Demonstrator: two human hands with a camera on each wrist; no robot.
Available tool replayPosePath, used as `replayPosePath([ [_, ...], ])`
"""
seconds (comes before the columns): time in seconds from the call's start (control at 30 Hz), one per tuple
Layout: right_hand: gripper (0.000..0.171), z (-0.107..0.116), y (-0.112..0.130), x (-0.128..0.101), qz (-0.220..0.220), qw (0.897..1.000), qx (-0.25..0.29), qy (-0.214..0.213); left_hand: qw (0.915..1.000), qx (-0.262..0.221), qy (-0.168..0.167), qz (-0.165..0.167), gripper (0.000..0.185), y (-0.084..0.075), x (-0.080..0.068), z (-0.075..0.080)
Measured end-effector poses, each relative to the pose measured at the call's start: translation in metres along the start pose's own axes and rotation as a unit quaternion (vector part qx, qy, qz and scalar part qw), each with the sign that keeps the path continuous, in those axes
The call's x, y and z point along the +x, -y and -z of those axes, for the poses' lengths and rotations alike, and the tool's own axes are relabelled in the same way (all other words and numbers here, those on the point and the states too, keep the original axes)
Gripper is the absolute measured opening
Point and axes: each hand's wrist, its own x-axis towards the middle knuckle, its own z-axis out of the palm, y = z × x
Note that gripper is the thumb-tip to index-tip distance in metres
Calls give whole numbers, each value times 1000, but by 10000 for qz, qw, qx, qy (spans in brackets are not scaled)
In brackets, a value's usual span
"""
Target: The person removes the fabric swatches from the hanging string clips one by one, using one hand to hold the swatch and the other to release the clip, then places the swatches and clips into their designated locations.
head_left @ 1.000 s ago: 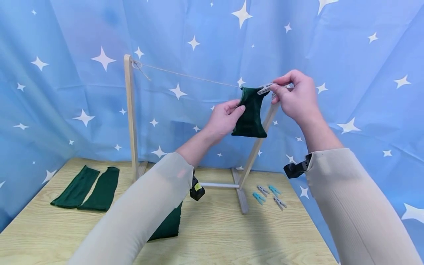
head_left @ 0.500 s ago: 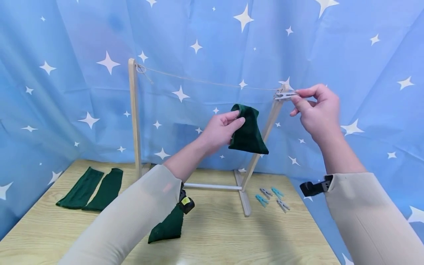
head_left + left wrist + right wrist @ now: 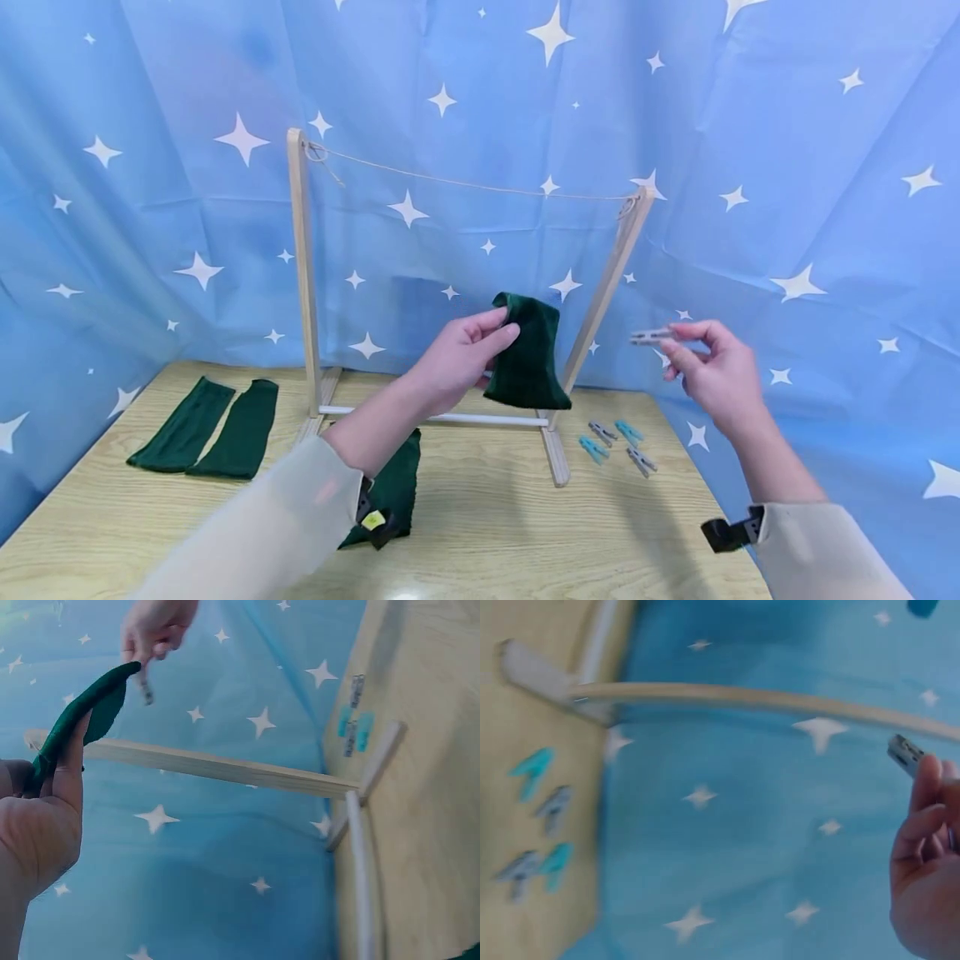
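Starry blue backdrop, hands apart — left [image 3: 457, 354] gripping sock [image 3: 527, 354], right [image 3: 712, 371] pinching clothespin [image 3: 651, 337]

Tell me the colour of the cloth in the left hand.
Dark green cloth, clearest in the head view.

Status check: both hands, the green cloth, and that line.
Left hand grips green cloth. Right hand pinches grey clothespin. String line bare; nothing between.

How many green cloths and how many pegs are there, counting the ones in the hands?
Green cloths: 4 (left hand holds one, two on the table at left, one under the forearm)
Pegs: 5 (right hand pinches one, four on the table)
Total: 9
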Motion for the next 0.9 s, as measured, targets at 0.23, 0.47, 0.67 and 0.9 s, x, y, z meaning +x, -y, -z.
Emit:
replayPosePath([
  [0.23,53,-10,-58,-34,-766,9957,83,511,9993,-169,37,332,63,36,-18,11],
  [0.47,59,-21,-108,-63,-1495,9842,-129,936,9981,-200,4,576,65,67,-32,19],
  [0.67,62,-37,-144,-85,-2140,9667,-322,1370,9967,-236,-102,769,68,89,-42,23],
  [0.9,55,-53,-169,-100,-2375,9633,-524,1133,9963,-277,-137,806,69,105,-49,26],
])
